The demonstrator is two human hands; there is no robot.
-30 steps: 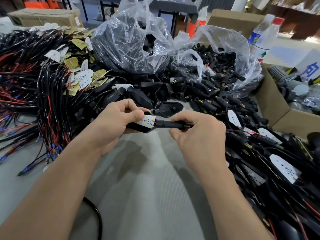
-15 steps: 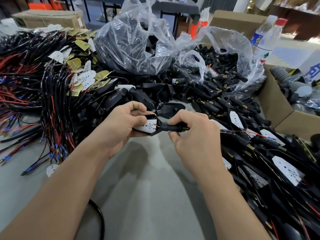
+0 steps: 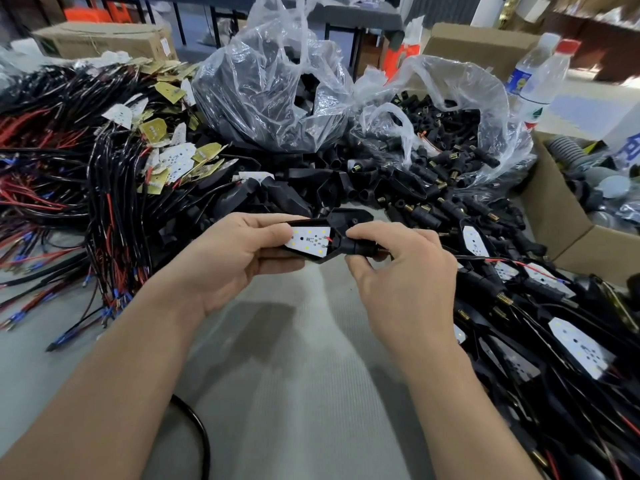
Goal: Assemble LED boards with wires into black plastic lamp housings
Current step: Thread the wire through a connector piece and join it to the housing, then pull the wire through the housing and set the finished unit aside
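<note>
Housing (image 3: 313, 258) between hands (image 3: 235, 261) (image 3: 405, 275), board (image 3: 310, 240) seemingly inside

Bare mat (image 3: 294, 393) lies between wire bundles (image 3: 104, 220) and assembled lamps (image 3: 554, 341).

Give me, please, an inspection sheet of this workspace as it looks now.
Surface: grey mat.
Job's things: LED board sits in black housing; lamps piled right.
Clutter: two plastic bags of black parts; bottles.
Hands: left hand holds the housing; right hand pinches the stem.
Cables: black-red wire bundles left; black cable near the bottom edge.
Surroundings: cardboard boxes behind and right.
</note>
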